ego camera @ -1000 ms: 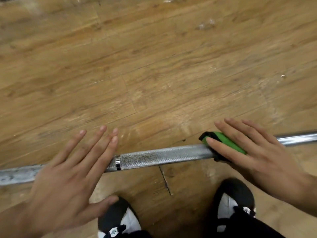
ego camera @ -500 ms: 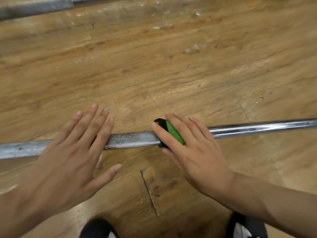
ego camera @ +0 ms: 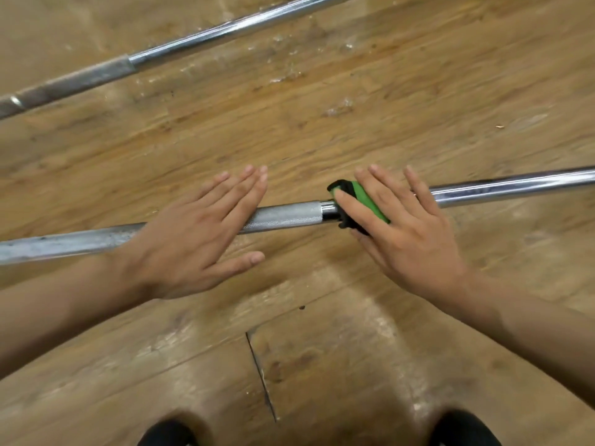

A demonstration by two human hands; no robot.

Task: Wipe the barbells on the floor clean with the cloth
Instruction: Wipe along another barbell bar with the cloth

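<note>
A steel barbell lies across the wooden floor from left to right, with a knurled middle stretch and a shiny smooth stretch to the right. My left hand rests flat on the bar's left part, fingers straight. My right hand presses a green and black cloth onto the bar with straight fingers, just right of the knurled stretch. Most of the cloth is hidden under that hand. A second barbell lies farther away, running diagonally across the top left.
The wooden floor shows white scuffs and a dark crack near my feet. The toes of my black shoes show at the bottom edge.
My right hand has slid the cloth to the right along the bar, off the knurled stretch. The view has tilted up, bringing the second barbell further into sight.
</note>
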